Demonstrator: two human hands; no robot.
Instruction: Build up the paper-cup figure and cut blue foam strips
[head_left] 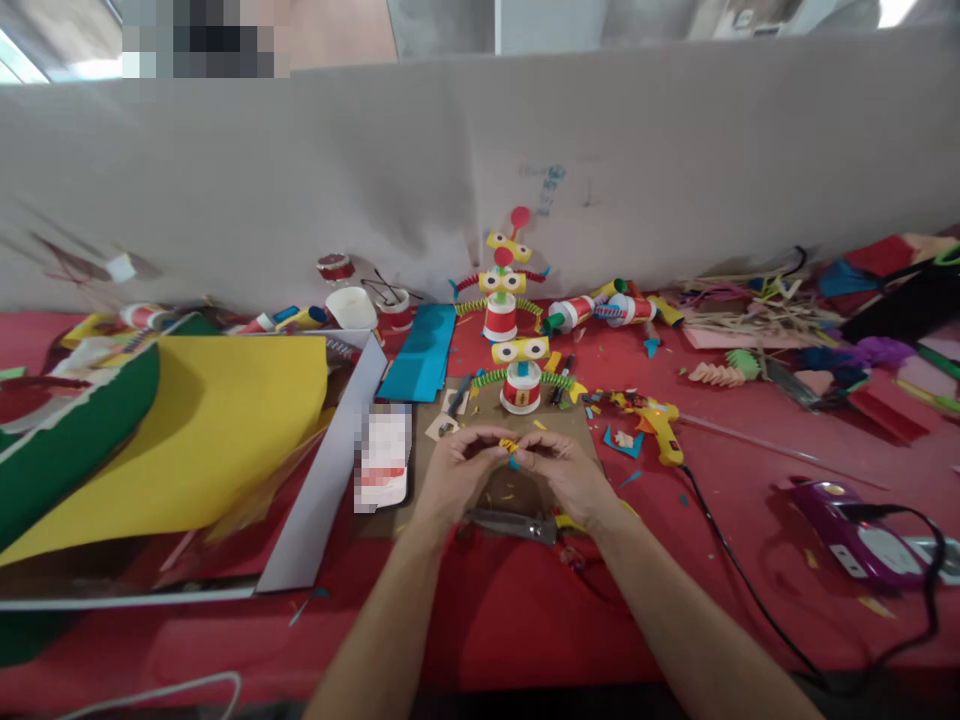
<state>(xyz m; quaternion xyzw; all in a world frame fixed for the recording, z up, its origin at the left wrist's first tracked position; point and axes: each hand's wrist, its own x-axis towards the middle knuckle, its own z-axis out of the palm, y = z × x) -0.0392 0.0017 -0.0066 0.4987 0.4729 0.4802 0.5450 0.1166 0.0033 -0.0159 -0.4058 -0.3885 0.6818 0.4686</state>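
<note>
Between my hands is a small folded yellow paper strip [508, 446], pinched by the fingertips of both. My left hand [466, 465] closes on its left end and my right hand [553, 465] on its right end. A bit of blue shows just under the strip. Directly beyond stands a paper-cup figure [520, 385] with yellow eyes and green folded arms. Below my hands, scissors [514, 525] lie across the edge of the brown board [574, 425].
A yellow glue gun [664, 430] with a black cord lies right, near a purple power box [855, 535]. Left are a phone [384, 455], blue paper [420, 350] and a box [319, 510] of coloured sheets. More cup figures [501, 315] stand at the back by the grey partition [337, 170].
</note>
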